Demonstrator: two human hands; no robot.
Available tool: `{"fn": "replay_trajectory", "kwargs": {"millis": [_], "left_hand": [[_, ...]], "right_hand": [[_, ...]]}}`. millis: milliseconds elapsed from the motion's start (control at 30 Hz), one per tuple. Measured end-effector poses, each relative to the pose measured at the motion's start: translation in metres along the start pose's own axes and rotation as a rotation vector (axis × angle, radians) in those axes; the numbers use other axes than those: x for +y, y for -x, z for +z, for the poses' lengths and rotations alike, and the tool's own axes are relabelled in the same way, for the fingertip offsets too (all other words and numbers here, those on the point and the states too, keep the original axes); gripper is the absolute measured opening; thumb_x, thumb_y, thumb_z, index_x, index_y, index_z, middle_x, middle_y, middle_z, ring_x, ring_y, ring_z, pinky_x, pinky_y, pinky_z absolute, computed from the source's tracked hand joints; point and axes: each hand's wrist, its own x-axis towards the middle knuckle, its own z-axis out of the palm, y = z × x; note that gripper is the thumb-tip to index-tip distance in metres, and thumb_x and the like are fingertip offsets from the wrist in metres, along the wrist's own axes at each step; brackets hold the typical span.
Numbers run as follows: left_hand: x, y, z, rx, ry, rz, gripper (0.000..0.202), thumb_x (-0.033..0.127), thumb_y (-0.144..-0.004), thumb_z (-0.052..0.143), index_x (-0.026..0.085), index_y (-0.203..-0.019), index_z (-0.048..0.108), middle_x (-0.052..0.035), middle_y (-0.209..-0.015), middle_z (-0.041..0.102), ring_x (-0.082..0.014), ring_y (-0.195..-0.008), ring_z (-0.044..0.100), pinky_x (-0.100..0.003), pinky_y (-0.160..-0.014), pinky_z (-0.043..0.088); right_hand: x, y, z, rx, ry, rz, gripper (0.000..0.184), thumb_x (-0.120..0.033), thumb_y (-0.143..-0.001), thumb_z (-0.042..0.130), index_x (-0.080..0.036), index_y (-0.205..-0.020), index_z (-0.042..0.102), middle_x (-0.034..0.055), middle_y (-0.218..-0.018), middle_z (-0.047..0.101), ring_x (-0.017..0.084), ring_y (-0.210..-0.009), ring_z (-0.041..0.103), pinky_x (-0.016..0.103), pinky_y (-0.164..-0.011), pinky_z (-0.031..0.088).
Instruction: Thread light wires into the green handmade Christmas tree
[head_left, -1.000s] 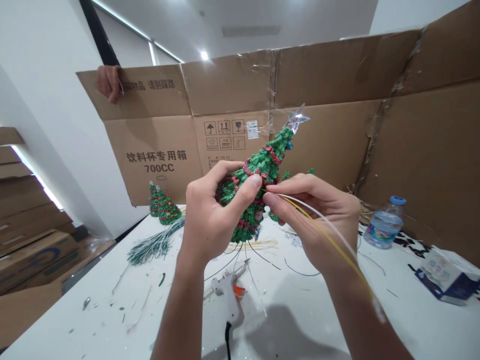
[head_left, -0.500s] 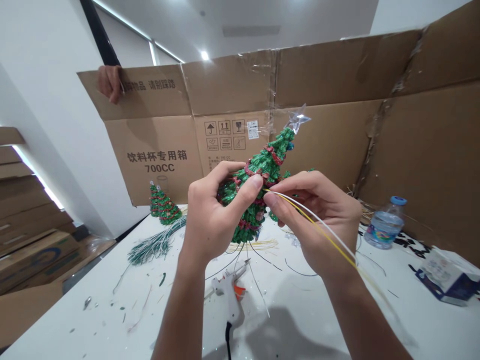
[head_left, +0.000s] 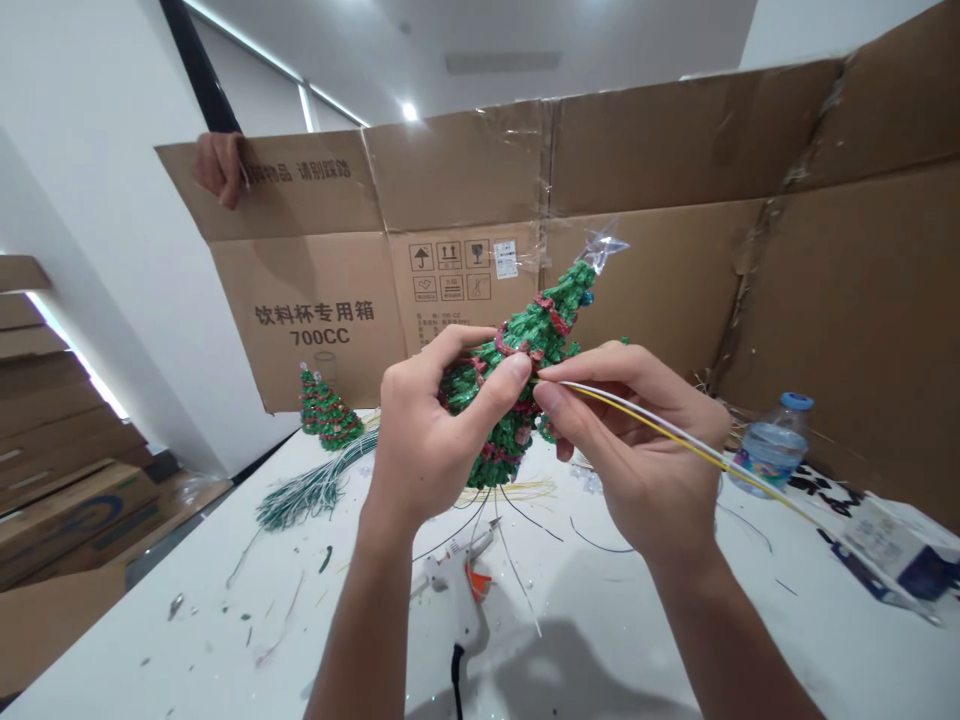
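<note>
My left hand [head_left: 442, 430] is wrapped round a small green Christmas tree [head_left: 544, 325], thumb across its front. The tree leans to the right, with red garland wound about it and a clear star [head_left: 604, 248] on its tip. At its right side, my right hand [head_left: 637, 440] pinches a white wire [head_left: 652, 412] and a yellow wire [head_left: 679, 432] between thumb and forefinger. The near ends of both meet the tree by my left thumb; exactly where they enter is hidden. Their long ends trail off to the right.
Below the tree lies a white glue gun [head_left: 459, 590]. Decorated trees [head_left: 330, 415] and a bundle of green wires [head_left: 307, 495] are at left. A water bottle [head_left: 772, 440] and a small box [head_left: 892, 550] stand right. Behind, another person's hand [head_left: 219, 168] grips a cardboard sheet [head_left: 300, 270].
The wires' free ends have swung up and out to the right, now passing in front of the bottle and box. Both hands and the tree have shifted slightly right.
</note>
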Motion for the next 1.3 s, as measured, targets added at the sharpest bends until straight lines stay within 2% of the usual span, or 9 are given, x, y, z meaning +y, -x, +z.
{"fn": "replay_trajectory", "kwargs": {"millis": [167, 300, 400, 633, 867, 967, 1100, 1233, 1300], "left_hand": [[-0.0007, 0.0002, -0.0013, 0.008, 0.009, -0.014, 0.027, 0.053, -0.099, 0.080, 0.028, -0.107, 0.081, 0.0045, -0.082, 0.073, -0.0146, -0.073, 0.062, -0.030, -0.069, 0.049], [0.0001, 0.0005, -0.0010, 0.003, 0.010, -0.020, 0.026, 0.052, -0.101, 0.078, 0.027, -0.107, 0.081, 0.0038, -0.082, 0.073, -0.0151, -0.073, 0.061, -0.030, -0.068, 0.049], [0.0008, -0.0001, -0.0008, 0.002, -0.003, -0.013, 0.026, 0.052, -0.100, 0.078, 0.027, -0.107, 0.081, 0.0021, -0.087, 0.075, -0.0166, -0.075, 0.063, -0.031, -0.069, 0.049], [0.0013, 0.0008, -0.0008, -0.002, 0.000, -0.039, 0.029, 0.054, -0.100, 0.078, 0.026, -0.107, 0.081, 0.0013, -0.088, 0.077, -0.0172, -0.075, 0.065, -0.031, -0.069, 0.051], [0.0014, 0.0004, 0.0001, -0.002, -0.015, -0.027, 0.027, 0.051, -0.100, 0.078, 0.025, -0.108, 0.082, 0.0015, -0.092, 0.079, -0.0170, -0.078, 0.066, -0.030, -0.071, 0.051], [0.0000, 0.0003, -0.0006, 0.004, 0.008, -0.036, 0.028, 0.052, -0.100, 0.079, 0.026, -0.109, 0.082, 0.0023, -0.089, 0.077, -0.0166, -0.076, 0.065, -0.030, -0.071, 0.051], [-0.0001, 0.0007, -0.0014, 0.005, -0.004, -0.022, 0.027, 0.052, -0.100, 0.079, 0.027, -0.107, 0.082, 0.0031, -0.085, 0.075, -0.0157, -0.074, 0.063, -0.030, -0.069, 0.050], [-0.0005, 0.0005, -0.0010, -0.005, -0.018, -0.026, 0.028, 0.053, -0.100, 0.078, 0.026, -0.107, 0.082, 0.0010, -0.091, 0.078, -0.0175, -0.078, 0.065, -0.032, -0.070, 0.051], [-0.0014, 0.0003, -0.0010, -0.001, -0.011, -0.031, 0.029, 0.054, -0.100, 0.078, 0.026, -0.108, 0.082, 0.0006, -0.091, 0.079, -0.0181, -0.078, 0.066, -0.032, -0.071, 0.051]], "right_hand": [[0.0006, 0.0021, -0.0020, 0.017, -0.069, 0.025, 0.025, -0.008, -0.091, 0.086, -0.026, -0.109, 0.083, -0.0042, -0.089, 0.077, 0.008, -0.061, 0.067, 0.022, -0.049, 0.056], [-0.0004, 0.0024, -0.0011, 0.062, -0.043, -0.001, 0.020, -0.006, -0.093, 0.083, -0.025, -0.100, 0.084, -0.0033, -0.087, 0.077, 0.008, -0.057, 0.066, 0.023, -0.047, 0.054], [-0.0004, 0.0004, -0.0015, 0.011, -0.010, 0.034, 0.015, -0.010, -0.094, 0.084, -0.024, -0.095, 0.085, -0.0031, -0.082, 0.075, 0.009, -0.057, 0.065, 0.023, -0.048, 0.054], [0.0006, 0.0003, -0.0047, 0.036, -0.160, 0.054, 0.017, -0.010, -0.094, 0.083, -0.026, -0.103, 0.085, -0.0024, -0.082, 0.074, 0.011, -0.058, 0.066, 0.023, -0.045, 0.054], [0.0015, -0.0012, -0.0065, -0.016, 0.013, 0.103, 0.008, -0.018, -0.093, 0.088, -0.026, -0.095, 0.088, -0.0010, -0.083, 0.077, 0.010, -0.057, 0.062, 0.024, -0.049, 0.054], [0.0006, -0.0002, -0.0055, 0.045, -0.023, 0.092, 0.013, -0.017, -0.093, 0.087, -0.028, -0.100, 0.087, -0.0006, -0.089, 0.080, 0.011, -0.059, 0.065, 0.025, -0.051, 0.057], [-0.0005, -0.0005, -0.0044, 0.078, 0.017, 0.022, 0.015, -0.011, -0.092, 0.086, -0.026, -0.093, 0.088, -0.0013, -0.086, 0.079, 0.010, -0.058, 0.065, 0.025, -0.054, 0.059], [0.0012, -0.0022, -0.0059, -0.010, 0.006, 0.135, 0.008, -0.018, -0.094, 0.087, -0.026, -0.095, 0.088, -0.0015, -0.083, 0.078, 0.010, -0.058, 0.063, 0.024, -0.048, 0.053], [0.0018, -0.0023, -0.0062, 0.012, -0.018, 0.139, 0.010, -0.018, -0.093, 0.088, -0.027, -0.098, 0.087, -0.0017, -0.085, 0.079, 0.010, -0.058, 0.065, 0.024, -0.048, 0.054]]}}
